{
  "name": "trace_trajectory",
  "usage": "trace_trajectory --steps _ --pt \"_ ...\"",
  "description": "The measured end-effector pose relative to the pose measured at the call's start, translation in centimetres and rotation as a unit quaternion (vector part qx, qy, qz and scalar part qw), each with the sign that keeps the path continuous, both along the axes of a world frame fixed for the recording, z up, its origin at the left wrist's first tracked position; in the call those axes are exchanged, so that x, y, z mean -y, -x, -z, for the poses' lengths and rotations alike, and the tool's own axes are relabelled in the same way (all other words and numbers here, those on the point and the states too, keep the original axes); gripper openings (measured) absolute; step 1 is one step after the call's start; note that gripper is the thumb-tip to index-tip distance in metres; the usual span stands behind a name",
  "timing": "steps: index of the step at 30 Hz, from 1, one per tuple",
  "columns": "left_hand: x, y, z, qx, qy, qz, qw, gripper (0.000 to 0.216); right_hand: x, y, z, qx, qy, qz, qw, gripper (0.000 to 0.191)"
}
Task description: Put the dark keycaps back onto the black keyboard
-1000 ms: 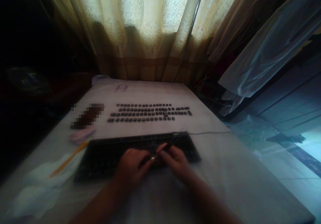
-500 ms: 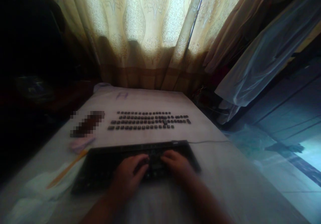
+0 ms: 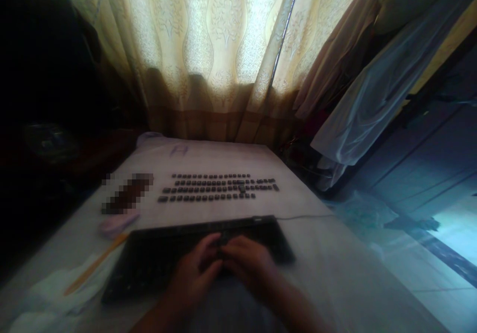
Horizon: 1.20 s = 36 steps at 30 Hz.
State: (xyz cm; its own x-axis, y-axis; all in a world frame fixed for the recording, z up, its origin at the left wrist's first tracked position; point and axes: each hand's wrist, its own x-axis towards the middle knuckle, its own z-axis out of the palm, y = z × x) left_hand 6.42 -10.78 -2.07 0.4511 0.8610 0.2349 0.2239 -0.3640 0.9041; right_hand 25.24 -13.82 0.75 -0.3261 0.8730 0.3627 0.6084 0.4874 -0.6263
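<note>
A black keyboard (image 3: 149,253) with its keycaps largely removed lies slanted across the near part of the white-covered table. Over its middle, my left hand (image 3: 196,271) has curled fingers, with the thumb and forefinger pointing right. My right hand (image 3: 251,261) is beside it, fingers drawn together and their tips meeting those of the left hand. Whatever lies between the fingertips is dark, small and blurred. Beyond the keyboard, loose black keycaps (image 3: 208,190) are laid out in several rows.
Left of the keyboard are an orange stick-like tool (image 3: 95,266), a crumpled white cloth (image 3: 50,286), a pinkish cloth-like item (image 3: 117,223) and a pixelated dark object (image 3: 128,194). A cable (image 3: 305,217) runs right. A patterned curtain (image 3: 223,49) hangs behind the table (image 3: 335,273).
My right hand has moved left from the keyboard's right-middle part to meet my left hand. The view has tilted slightly, so the table sits lower in the picture.
</note>
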Motion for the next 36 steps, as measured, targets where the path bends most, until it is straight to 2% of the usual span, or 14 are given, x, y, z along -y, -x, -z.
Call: trace_trajectory --steps 3,10,16,20,23,25,27,28,32,36 --pt "-0.1 0.1 0.1 -0.003 0.004 0.016 1.0 0.045 -0.1 -0.2 -0.5 0.008 0.01 0.005 1.0 0.019" --pt "-0.3 0.3 0.5 -0.025 -0.06 -0.01 0.998 0.034 -0.5 0.4 -2.0 0.041 0.062 0.01 0.997 0.014" --pt "-0.6 0.5 1.6 -0.017 -0.07 -0.036 0.997 0.044 -1.1 1.0 -1.4 0.025 0.039 0.026 0.999 0.017" --pt "-0.6 0.3 1.7 0.02 -0.02 -0.036 0.999 0.041 -1.6 0.8 -1.5 0.081 0.003 0.002 0.997 0.016" --pt "-0.7 0.4 1.8 0.039 0.036 -0.031 0.998 0.044 -3.7 -1.7 -2.0 0.1 0.001 0.016 0.995 0.015" --pt "-0.8 0.7 1.9 0.041 0.04 -0.039 0.998 0.044 -6.1 -4.8 -2.3 0.125 0.006 0.108 0.986 0.016" --pt "-1.1 1.1 2.1 0.04 0.017 -0.058 0.997 0.042 -9.0 -8.3 -2.2 0.201 0.049 0.207 0.956 0.019" --pt "-1.2 1.2 2.2 0.04 -0.001 -0.069 0.997 0.04 -10.3 -9.9 -2.1 0.216 0.06 0.233 0.946 0.02" --pt "-1.5 1.6 1.9 0.029 -0.079 -0.1 0.991 0.034 -14.0 -14.4 -0.5 0.259 0.1 0.259 0.925 0.017" --pt "-1.5 1.9 2.1 -0.007 -0.089 -0.095 0.991 0.034 -15.4 -15.3 1.0 0.289 0.114 0.237 0.92 0.02"
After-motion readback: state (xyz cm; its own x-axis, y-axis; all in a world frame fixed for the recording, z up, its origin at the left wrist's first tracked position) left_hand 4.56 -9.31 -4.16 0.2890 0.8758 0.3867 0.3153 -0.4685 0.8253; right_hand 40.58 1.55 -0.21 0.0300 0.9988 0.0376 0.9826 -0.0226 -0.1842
